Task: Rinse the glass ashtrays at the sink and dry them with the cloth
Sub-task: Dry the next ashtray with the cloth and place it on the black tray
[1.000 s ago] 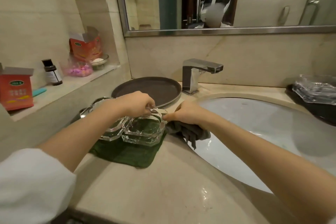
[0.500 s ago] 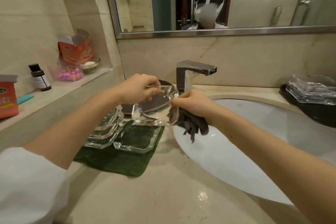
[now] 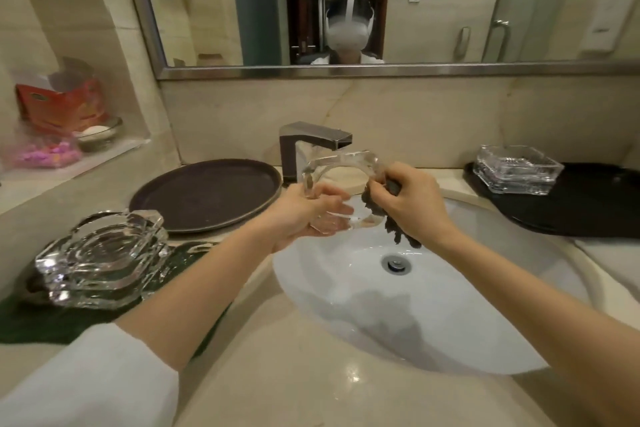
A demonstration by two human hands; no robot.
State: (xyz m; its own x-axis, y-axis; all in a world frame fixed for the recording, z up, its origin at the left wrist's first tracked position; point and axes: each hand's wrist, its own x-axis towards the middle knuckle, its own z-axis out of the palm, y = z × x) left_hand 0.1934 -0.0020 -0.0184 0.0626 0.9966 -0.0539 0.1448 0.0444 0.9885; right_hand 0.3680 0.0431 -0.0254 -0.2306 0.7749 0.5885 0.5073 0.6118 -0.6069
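A clear glass ashtray (image 3: 341, 166) is held tilted on edge over the white sink (image 3: 467, 305), just below the steel tap (image 3: 311, 142). My left hand (image 3: 304, 210) grips its lower left rim. My right hand (image 3: 407, 199) holds a dark grey cloth (image 3: 398, 232) against the ashtray's right rim, and the cloth's end hangs down over the basin. More glass ashtrays (image 3: 104, 253) are stacked on a dark green towel (image 3: 52, 322) at the left. No water is visible from the tap.
An empty round dark tray (image 3: 207, 194) lies left of the tap. At the right, a black tray (image 3: 588, 204) carries stacked glass ashtrays (image 3: 516, 166). A shelf at the left holds a red box (image 3: 62, 104), a soap dish and pink items. The mirror spans the back wall.
The ashtray came up off the stack on the green towel and moved right, over the sink under the tap. Both hands went with it, the right still holding the cloth.
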